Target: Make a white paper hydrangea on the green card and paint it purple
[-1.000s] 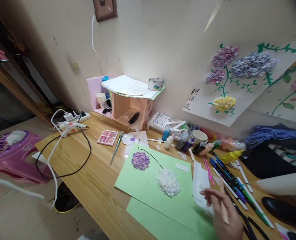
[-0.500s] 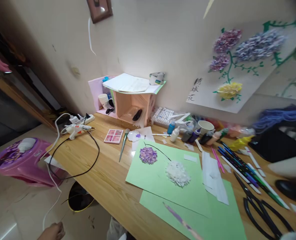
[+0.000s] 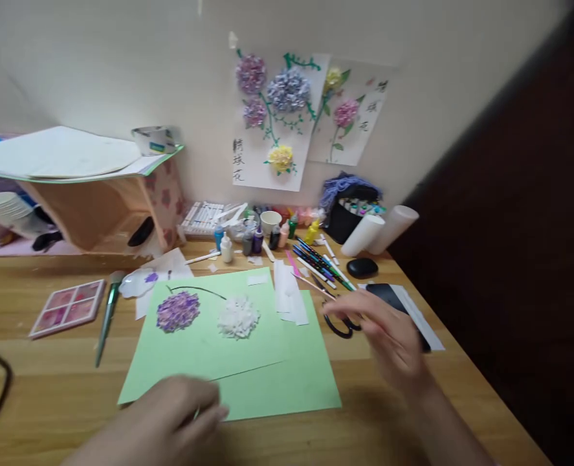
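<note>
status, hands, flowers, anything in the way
Left hand at near edge of green sheets. Right hand partly hides scissors, grip unclear. Purple cluster, white cluster uncovered.

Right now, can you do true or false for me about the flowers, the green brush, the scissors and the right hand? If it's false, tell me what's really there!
1. The purple flower is left of the white flower on the green paper. True.
2. The scissors lie on the green paper. False: the scissors are on the wooden table, near the right hand.
3. The right hand holds a thin stick. True.
4. The green brush is right of the white flower. False: the green brush is left of the purple flower.
5. Every wall flower is yellow. False: there's a blue flower too.
</note>
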A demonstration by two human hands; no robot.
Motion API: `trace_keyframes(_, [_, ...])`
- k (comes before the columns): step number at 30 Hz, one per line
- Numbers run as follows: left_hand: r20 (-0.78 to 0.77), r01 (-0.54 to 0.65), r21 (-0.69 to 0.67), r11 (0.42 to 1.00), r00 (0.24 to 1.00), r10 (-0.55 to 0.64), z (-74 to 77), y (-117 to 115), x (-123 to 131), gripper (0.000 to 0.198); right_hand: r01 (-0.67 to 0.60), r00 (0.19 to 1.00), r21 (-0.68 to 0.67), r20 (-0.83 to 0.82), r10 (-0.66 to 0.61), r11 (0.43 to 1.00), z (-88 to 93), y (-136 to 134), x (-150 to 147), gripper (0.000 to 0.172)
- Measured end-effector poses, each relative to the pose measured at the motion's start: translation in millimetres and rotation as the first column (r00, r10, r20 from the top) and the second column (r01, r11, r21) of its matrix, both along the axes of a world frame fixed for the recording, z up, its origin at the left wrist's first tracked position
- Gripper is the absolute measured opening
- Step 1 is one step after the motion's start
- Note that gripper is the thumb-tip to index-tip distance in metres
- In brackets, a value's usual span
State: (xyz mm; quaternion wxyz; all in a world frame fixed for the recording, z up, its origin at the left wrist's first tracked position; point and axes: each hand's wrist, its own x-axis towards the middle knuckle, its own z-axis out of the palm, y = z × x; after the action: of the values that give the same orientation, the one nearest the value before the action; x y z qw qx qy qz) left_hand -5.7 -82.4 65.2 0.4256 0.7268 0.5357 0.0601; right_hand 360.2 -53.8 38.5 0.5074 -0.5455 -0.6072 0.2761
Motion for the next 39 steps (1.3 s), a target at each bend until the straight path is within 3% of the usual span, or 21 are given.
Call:
trace_keyframes(1, [-0.025,0.091,0.053,0.994,0.996,-0.09,8.2,25.1,26.8,0.038,-0.083,0.995,-0.017,-0.064,0.082,0.996,2.5,24.6,-10.7,0.034])
trace_keyframes(3, [-0.083,0.131,0.245,0.961,0.99,-0.114,10.0,69.4,78.9,0.032,0.015,0.961,0.003,-0.277,-0.013,1.0,-5.8,62.1,-24.9,0.027])
trace_keyframes(5, [-0.163,0.152,0.42,0.895,0.983,-0.09,-5.8,102.2,122.9,0.021,0.092,0.903,-0.03,-0.418,-0.096,0.995,-26.4,82.2,-29.6,0.03])
trace_keyframes(7, [-0.193,0.146,0.47,0.871,0.979,-0.06,-30.4,123.5,153.6,0.019,0.113,0.882,-0.042,-0.455,-0.12,0.993,-48.3,89.4,-28.7,0.033])
trace_keyframes(9, [-0.223,0.133,0.508,0.851,0.975,-0.02,-54.2,136.2,171.1,0.019,0.109,0.867,-0.045,-0.484,-0.117,0.993,-62.9,90.7,-26.8,0.034])
trace_keyframes(12, [-0.242,0.088,0.563,0.822,0.968,0.062,-78.6,147.4,180.5,0.017,0.094,0.863,-0.022,-0.497,-0.093,0.995,-69.6,90.8,-26.1,0.032])
trace_keyframes(17, [-0.188,-0.011,0.608,0.794,0.97,0.158,-94.9,156.7,182.5,0.02,0.132,0.869,0.039,-0.485,-0.097,0.99,-72.3,91.4,-28.0,0.03])
trace_keyframes(21, [-0.087,-0.062,0.582,0.811,0.987,0.138,-91.2,156.4,179.2,0.021,0.154,0.872,0.036,-0.474,-0.119,0.987,-76.9,87.5,-30.9,0.025])
trace_keyframes(25, [0.094,-0.133,0.506,0.852,0.991,0.099,-75.5,149.4,174.2,0.012,0.158,0.874,0.019,-0.468,-0.131,0.987,-75.0,78.9,-36.9,0.027])
trace_keyframes(31, [0.438,-0.223,0.205,0.953,0.892,0.115,-56.8,137.7,177.9,0.026,0.101,0.94,0.059,-0.332,-0.076,0.993,-65.5,67.2,-44.2,0.013])
trace_keyframes(35, [0.542,-0.199,0.01,0.98,0.825,0.161,-47.3,134.3,177.1,0.03,-0.014,0.874,0.014,-0.485,0.019,1.0,-61.8,65.7,-45.8,0.028])
trace_keyframes(39, [0.584,-0.16,-0.089,0.983,0.791,0.182,-39.9,132.0,176.6,0.03,-0.021,0.797,-0.07,-0.604,-0.025,0.997,-62.5,66.9,-45.9,0.038])
